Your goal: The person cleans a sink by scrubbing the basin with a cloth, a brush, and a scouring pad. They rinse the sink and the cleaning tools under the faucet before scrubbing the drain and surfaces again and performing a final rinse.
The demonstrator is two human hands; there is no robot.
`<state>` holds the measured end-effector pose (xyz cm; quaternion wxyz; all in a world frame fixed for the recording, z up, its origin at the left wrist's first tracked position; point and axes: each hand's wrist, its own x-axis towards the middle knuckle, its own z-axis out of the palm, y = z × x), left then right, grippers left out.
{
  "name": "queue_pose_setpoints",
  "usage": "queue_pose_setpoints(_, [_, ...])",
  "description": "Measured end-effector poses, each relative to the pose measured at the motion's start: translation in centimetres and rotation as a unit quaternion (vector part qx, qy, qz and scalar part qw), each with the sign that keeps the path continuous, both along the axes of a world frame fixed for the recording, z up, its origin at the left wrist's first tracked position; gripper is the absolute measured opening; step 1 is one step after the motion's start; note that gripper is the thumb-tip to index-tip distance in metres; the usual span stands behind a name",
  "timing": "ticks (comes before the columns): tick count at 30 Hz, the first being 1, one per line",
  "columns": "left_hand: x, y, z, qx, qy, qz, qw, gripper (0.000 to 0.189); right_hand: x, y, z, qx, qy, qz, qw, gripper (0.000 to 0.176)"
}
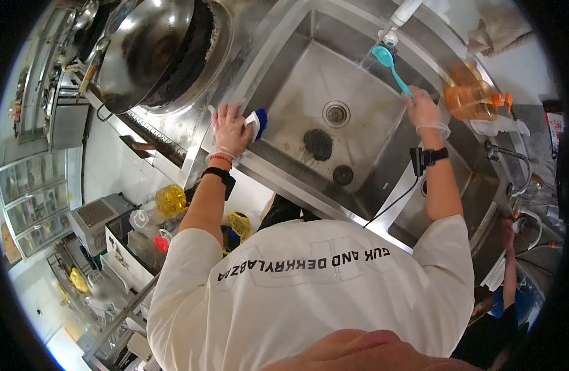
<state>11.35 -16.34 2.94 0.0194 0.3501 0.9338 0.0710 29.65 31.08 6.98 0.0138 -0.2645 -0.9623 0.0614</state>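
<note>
My right hand (423, 110), in a clear plastic glove, is closed around the handle end of a turquoise ladle (396, 75). The ladle's bowl is just below the white tap spout (389, 38), where water runs. On the sink's left rim lies my left hand (230, 131), gloved too, with its fingers spread. Against its thumb side is a white brush with blue bristles (260, 123); the hand appears to touch it without gripping. In the steel sink (290, 74) are a dark scouring pad (318, 144) and a round black stopper (342, 175), near the drain (336, 114).
A large wok (145, 52) sits on the stove at left. Right of the sink stand an orange bottle (473, 100) and a second basin (464, 185) with a curved faucet (513, 157). Another person's arm (511, 260) shows at lower right. A cable hangs from my right wrist.
</note>
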Motion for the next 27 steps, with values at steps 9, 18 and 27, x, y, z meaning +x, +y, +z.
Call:
queue_pose_setpoints(9, [-4.8,4.4,-0.5,-0.027,0.004,-0.083,0.996,0.024,-10.7,-0.9,-6.0,0.015,-0.072,0.046,0.996,0.032])
queue_pose_setpoints(18, [-5.8,5.1,-1.2,-0.052,0.013,-0.072,0.996,0.023,-0.5,2.8,-6.1,-0.031,-0.181,-0.114,0.976,0.035])
queue_pose_setpoints(27, [-5.3,6.1,-0.9,-0.081,-0.007,-0.039,0.996,0.03,-7.7,-1.7,-4.8,-0.037,-0.068,-0.057,0.995,0.039])
